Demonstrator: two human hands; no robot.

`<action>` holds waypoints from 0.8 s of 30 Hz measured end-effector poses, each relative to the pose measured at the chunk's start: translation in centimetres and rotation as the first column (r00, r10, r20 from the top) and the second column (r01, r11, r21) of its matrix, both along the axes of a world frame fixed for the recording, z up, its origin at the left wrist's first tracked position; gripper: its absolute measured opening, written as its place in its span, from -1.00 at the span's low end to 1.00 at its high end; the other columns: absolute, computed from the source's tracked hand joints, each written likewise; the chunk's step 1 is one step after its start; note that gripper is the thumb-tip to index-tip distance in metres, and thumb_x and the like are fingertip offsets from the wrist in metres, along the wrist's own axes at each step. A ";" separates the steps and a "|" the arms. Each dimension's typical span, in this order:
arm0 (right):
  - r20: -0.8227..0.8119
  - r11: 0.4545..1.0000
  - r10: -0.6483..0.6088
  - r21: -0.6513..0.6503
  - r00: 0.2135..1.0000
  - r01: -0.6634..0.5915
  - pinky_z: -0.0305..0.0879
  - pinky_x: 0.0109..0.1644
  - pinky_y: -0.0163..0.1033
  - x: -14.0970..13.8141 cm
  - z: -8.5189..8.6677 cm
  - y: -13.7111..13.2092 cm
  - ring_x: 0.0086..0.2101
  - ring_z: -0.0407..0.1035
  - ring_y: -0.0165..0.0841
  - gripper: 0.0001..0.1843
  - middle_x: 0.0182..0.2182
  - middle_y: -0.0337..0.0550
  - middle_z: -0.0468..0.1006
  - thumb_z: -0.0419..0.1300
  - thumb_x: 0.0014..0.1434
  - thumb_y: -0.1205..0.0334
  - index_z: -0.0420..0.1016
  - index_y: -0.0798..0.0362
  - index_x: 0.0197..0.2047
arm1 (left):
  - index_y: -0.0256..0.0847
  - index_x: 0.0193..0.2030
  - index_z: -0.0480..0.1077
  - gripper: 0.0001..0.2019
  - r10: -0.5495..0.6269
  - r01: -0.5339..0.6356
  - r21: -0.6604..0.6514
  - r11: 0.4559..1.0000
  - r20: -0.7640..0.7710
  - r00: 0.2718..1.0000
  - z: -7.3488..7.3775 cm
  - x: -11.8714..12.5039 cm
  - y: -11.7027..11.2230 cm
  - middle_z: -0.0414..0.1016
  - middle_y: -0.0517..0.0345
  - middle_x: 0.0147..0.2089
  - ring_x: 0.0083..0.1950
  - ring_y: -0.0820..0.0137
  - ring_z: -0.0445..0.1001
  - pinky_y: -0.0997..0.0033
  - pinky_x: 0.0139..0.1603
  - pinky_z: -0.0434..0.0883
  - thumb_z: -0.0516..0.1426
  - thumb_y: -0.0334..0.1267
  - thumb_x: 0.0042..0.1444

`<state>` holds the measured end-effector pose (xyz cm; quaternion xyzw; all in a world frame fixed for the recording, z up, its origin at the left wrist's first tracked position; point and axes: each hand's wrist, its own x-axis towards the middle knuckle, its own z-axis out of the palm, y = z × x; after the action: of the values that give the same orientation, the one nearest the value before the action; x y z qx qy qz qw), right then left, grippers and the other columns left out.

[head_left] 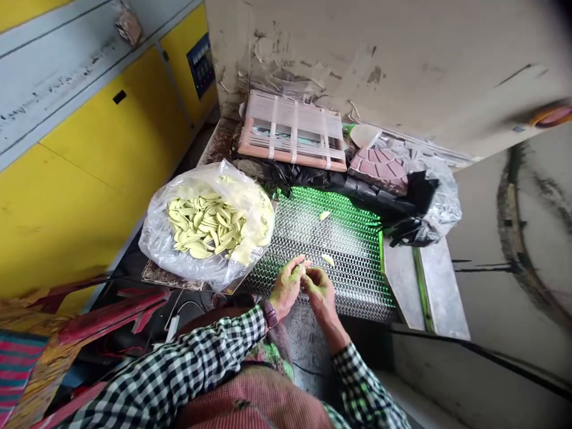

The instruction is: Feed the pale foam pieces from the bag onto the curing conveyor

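Observation:
My left hand (pixel 286 287) and my right hand (pixel 319 289) meet over the near part of a metal mesh conveyor belt (pixel 290 238). The fingers of both are closed in a pinch around a small pale yellow-green piece, mostly hidden by the fingertips. Two flat crescent-shaped yellow-green pieces lie apart on the mesh: one crescent piece (pixel 328 260) just beyond my right hand, another crescent piece (pixel 325 215) farther back. Left of my hands stands an open clear plastic bag (pixel 156 238) heaped with many similar yellow-green pieces (pixel 205 223).
Green light glows at the belt's far end under black plastic sheeting (pixel 322 182). Above it rest a taped wooden frame (pixel 292 132) and a pinkish patterned block (pixel 379 170). A metal side plate (pixel 404 280) edges the belt at right. A yellow machine cabinet (pixel 111 143) stands at left.

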<state>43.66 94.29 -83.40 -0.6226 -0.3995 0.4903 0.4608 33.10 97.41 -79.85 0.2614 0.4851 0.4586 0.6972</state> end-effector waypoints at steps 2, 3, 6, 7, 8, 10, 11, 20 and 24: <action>0.000 0.999 -0.047 -0.027 0.999 0.047 0.38 -0.29 -0.18 -0.9 -0.7 0.2 -0.33 0.45 -0.25 -0.44 -0.28 -0.09 0.61 0.28 0.16 -0.32 0.50 0.05 -0.15 | -0.25 0.18 0.51 -0.63 0.022 -0.023 -0.025 0.999 -0.017 1.000 0.3 -1.3 -0.3 0.52 -0.24 0.27 0.32 0.10 0.45 0.12 0.41 0.29 0.25 -0.40 0.23; 0.095 0.998 -0.052 -0.022 0.994 0.054 0.34 -0.31 -0.20 -0.8 -1.1 0.4 -0.35 0.43 -0.26 -0.45 -0.30 -0.10 0.60 0.26 0.18 -0.32 0.51 0.05 -0.16 | -0.22 0.18 0.51 -0.61 0.046 -0.047 -0.034 0.998 -0.025 0.999 0.4 -2.1 -0.5 0.48 -0.23 0.31 0.34 0.11 0.44 0.12 0.40 0.29 0.27 -0.41 0.20; 0.534 0.998 -0.040 0.059 0.845 0.009 0.20 -0.32 -0.22 1.1 -2.2 0.8 -0.36 0.38 -0.26 -0.50 -0.32 -0.07 0.58 0.11 0.30 -0.25 0.54 0.04 -0.21 | -0.18 0.10 0.56 -0.69 0.027 -0.027 0.006 1.000 -0.057 0.998 1.1 -5.3 -1.6 0.55 -0.19 0.23 0.23 0.13 0.52 0.14 0.31 0.38 0.28 -0.33 0.21; 0.649 0.996 -0.033 0.081 0.760 -0.027 0.15 -0.33 -0.22 2.0 -2.3 0.8 -0.36 0.36 -0.25 -0.52 -0.31 -0.05 0.57 0.06 0.32 -0.21 0.55 0.03 -0.23 | -0.19 0.05 0.58 -0.75 -0.016 0.019 0.034 0.999 -0.081 0.997 1.4 -6.5 -2.3 0.61 -0.18 0.14 0.14 0.15 0.56 0.15 0.24 0.42 0.26 -0.28 0.24; 0.730 0.993 -0.019 0.094 0.684 -0.072 0.12 -0.34 -0.22 2.9 -2.3 0.7 -0.35 0.36 -0.24 -0.54 -0.29 -0.02 0.57 0.04 0.33 -0.16 0.56 0.03 -0.22 | -0.20 0.01 0.60 -0.77 -0.061 0.068 0.060 0.996 -0.111 0.992 1.6 -7.6 -3.2 0.65 -0.16 0.04 0.05 0.17 0.60 0.17 0.17 0.46 0.22 -0.24 0.27; 0.807 0.990 0.039 0.047 0.589 -0.130 0.07 -0.38 -0.20 4.4 -1.9 0.5 -0.39 0.34 -0.22 -0.59 -0.24 0.04 0.57 0.05 0.28 -0.05 0.59 0.03 -0.14 | -0.20 -0.03 0.61 -0.76 -0.131 0.148 0.100 0.984 -0.158 0.979 1.6 -9.7 -5.4 0.69 -0.11 -0.10 -0.11 0.22 0.62 0.22 0.03 0.50 0.15 -0.21 0.31; 0.825 0.991 0.058 0.022 0.562 -0.135 0.08 -0.39 -0.19 4.6 -1.6 0.5 -0.40 0.35 -0.21 -0.58 -0.22 0.07 0.58 0.05 0.27 -0.02 0.59 0.04 -0.05 | -0.20 -0.04 0.61 -0.76 -0.139 0.161 0.114 0.980 -0.177 0.974 1.4 -10.6 -6.6 0.70 -0.08 -0.14 -0.15 0.24 0.62 0.26 -0.02 0.50 0.13 -0.22 0.31; 0.587 0.508 0.624 0.196 0.516 -0.839 0.49 -0.17 -0.13 -9.2 1.9 -2.9 -0.24 0.56 -0.18 -0.72 -0.17 -0.03 0.64 0.13 0.39 0.02 0.58 -0.09 0.01 | -0.17 -0.13 0.62 -0.83 0.279 -0.271 0.066 0.960 -0.236 0.931 -6.3 -16.1 -15.1 0.68 0.02 -0.25 -0.24 0.24 0.61 0.26 -0.06 0.52 0.25 -0.25 0.16; 0.516 0.153 0.834 0.124 0.196 -0.980 0.50 -0.16 -0.17 -14.7 -0.6 -5.7 -0.24 0.58 -0.22 -0.76 -0.22 -0.11 0.65 0.10 0.41 0.13 0.61 -0.12 -0.05 | -0.16 -0.13 0.62 -0.83 0.651 -0.655 0.029 0.755 -0.145 0.745 -9.3 -17.0 -19.7 0.66 0.00 -0.23 -0.14 0.19 0.60 0.21 0.04 0.49 0.29 -0.31 0.10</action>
<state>28.92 88.62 -84.02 -0.1964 -0.8617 0.4542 0.1125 16.07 77.70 -89.18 0.0996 0.6009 0.6471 0.4585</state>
